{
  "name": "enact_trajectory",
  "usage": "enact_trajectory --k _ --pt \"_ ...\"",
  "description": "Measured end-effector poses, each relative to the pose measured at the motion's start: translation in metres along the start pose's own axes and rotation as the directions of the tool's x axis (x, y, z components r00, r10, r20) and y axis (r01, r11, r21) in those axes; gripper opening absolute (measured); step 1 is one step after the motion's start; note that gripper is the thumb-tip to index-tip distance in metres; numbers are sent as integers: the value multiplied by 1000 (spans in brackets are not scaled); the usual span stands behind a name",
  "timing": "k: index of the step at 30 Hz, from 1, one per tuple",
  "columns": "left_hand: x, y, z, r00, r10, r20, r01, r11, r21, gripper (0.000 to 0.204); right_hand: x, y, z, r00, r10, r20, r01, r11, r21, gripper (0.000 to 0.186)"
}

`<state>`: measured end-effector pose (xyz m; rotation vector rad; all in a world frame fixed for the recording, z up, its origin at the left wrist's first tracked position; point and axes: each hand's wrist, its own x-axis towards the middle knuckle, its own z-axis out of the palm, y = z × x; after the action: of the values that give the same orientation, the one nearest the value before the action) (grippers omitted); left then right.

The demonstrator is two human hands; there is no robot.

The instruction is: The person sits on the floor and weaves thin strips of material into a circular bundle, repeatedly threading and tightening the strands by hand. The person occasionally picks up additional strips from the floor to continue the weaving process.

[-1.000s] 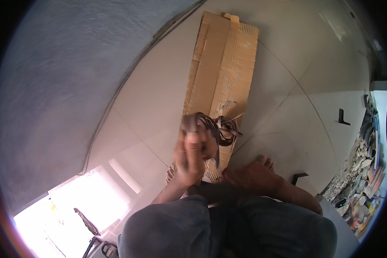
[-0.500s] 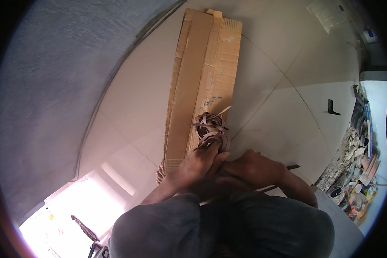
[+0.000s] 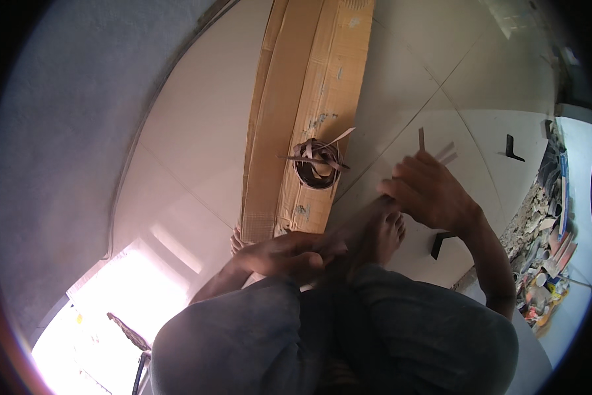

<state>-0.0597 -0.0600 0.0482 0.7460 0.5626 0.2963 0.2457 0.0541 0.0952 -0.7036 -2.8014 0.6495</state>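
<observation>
A loose coil of flat brown strips (image 3: 318, 164) lies on a long flattened cardboard box (image 3: 279, 118), one pale end sticking out. My right hand (image 3: 431, 191) is raised to the right of the coil, its fingers closed round a brown strip (image 3: 421, 138) whose ends stand up beyond the knuckles. Low by the near end of the cardboard, my left hand (image 3: 286, 255) is closed, with a blurred stretch of brown strip between it and the right hand. Motion smears the fingertips of both hands.
My bare foot (image 3: 388, 237) is on the tiled floor (image 3: 434, 125) below the right hand. Black L-shaped pieces (image 3: 513, 148) lie to the right. A heap of mixed tools and rubble (image 3: 543, 250) lines the right side. A grey wall (image 3: 79, 118) curves along the left.
The brown coil has been let go and rests on the cardboard. My right hand has moved up and right with a strip, while the left has drawn back toward my knees.
</observation>
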Motion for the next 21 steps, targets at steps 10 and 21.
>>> enact_trajectory --k 10,21 --pt "5 27 16 952 -126 -277 52 965 -258 48 62 -18 34 649 730 -214 -156 402 902 36" --pt "14 32 24 975 -119 -188 1 848 -530 40 84 -44 60 602 671 433 430 -729 533 50"
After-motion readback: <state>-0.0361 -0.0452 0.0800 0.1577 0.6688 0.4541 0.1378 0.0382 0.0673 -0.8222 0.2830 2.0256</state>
